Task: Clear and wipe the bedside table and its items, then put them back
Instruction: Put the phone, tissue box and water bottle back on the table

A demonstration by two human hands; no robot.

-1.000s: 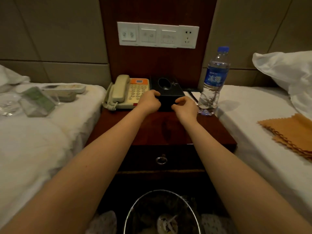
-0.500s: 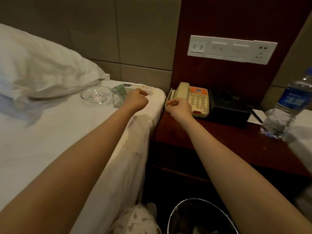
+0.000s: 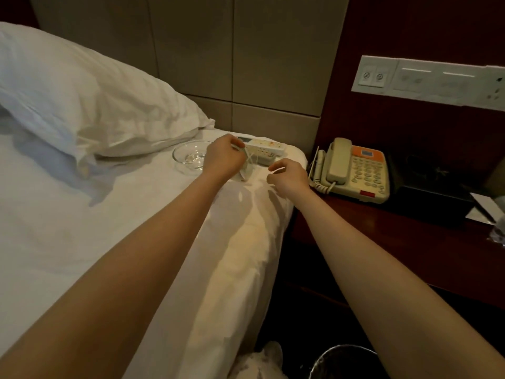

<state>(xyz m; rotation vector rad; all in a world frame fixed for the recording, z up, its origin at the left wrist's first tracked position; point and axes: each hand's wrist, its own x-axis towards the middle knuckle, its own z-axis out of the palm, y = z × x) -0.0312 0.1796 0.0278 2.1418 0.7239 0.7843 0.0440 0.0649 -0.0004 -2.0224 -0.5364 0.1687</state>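
the left hand point(image 3: 225, 157) is over the bed point(image 3: 68, 242) at its head-end corner next to the tabletop, with thumb and curled fingers pinching the top of a small clear stand point(image 3: 247, 166) that stands on the sheet. the right hand point(image 3: 288, 175) hangs just beside the stand on the tabletop side, fingers loosely bent, thumb and forefinger apart, nothing in it. a glass dish point(image 3: 188, 157) sits on the sheet just beside the left hand on its far side from the stand, partly hidden by it. a white remote point(image 3: 266, 147) lies behind the stand near the bed's head edge; it seems to rest on a second pale piece, but i cannot tell what that is. a white pillow point(image 3: 82, 91) fills the rest of the bed's head end. on the dark wooden tabletop point(image 3: 396, 231) a beige telephone point(image 3: 352, 170) with an orange top sits at the back corner nearest the bed, handset on its cradle, with a black tissue box point(image 3: 426, 192) just beside it. past the box a notepad point(image 3: 483, 212) lies flat, and the base of a water bottle point(image 3: 498, 235) shows at the frame edge. a white switch panel point(image 3: 426, 80) is on the wall above. a bin point(image 3: 344, 356) stands on the floor below the tabletop's front edge.
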